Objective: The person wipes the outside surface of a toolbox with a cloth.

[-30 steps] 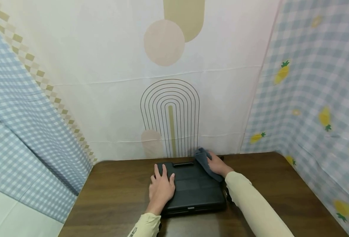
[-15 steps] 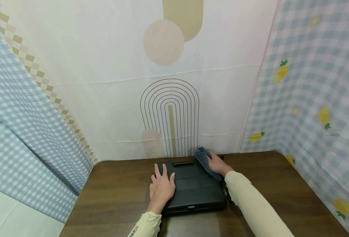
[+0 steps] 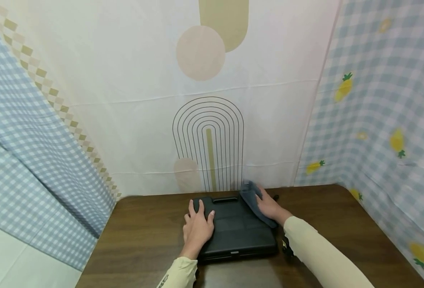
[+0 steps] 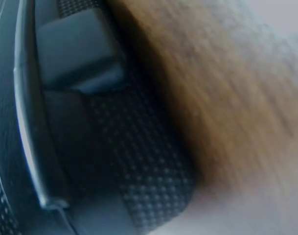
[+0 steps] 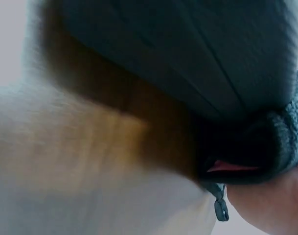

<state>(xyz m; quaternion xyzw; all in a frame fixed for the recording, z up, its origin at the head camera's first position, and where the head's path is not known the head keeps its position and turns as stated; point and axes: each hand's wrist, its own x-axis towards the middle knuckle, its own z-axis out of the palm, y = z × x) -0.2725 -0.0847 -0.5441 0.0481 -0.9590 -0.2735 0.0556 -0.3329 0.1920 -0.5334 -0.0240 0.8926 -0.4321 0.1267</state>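
A black case (image 3: pixel 233 234) with a recessed handle at its far edge lies flat on the wooden table. On its left part rests my left hand (image 3: pixel 198 230), fingers spread. My right hand (image 3: pixel 271 206) grips a dark grey-blue cloth (image 3: pixel 251 200), which lies over the case's far right corner and right edge. In the left wrist view the case's black textured side (image 4: pixel 134 147) fills the left half. The right wrist view shows the case's side (image 5: pixel 188 54), with the cloth (image 5: pixel 289 132) against it and part of my right hand (image 5: pixel 271 200) below.
The brown wooden table (image 3: pixel 143 232) extends on both sides of the case. A white patterned cloth (image 3: pixel 143 132) hangs behind its far edge, with blue checked cloths (image 3: pixel 28 120) at the left and right sides.
My right hand and the cloth have shifted slightly right and toward the near side along the case's right edge. The left hand stays on the case.
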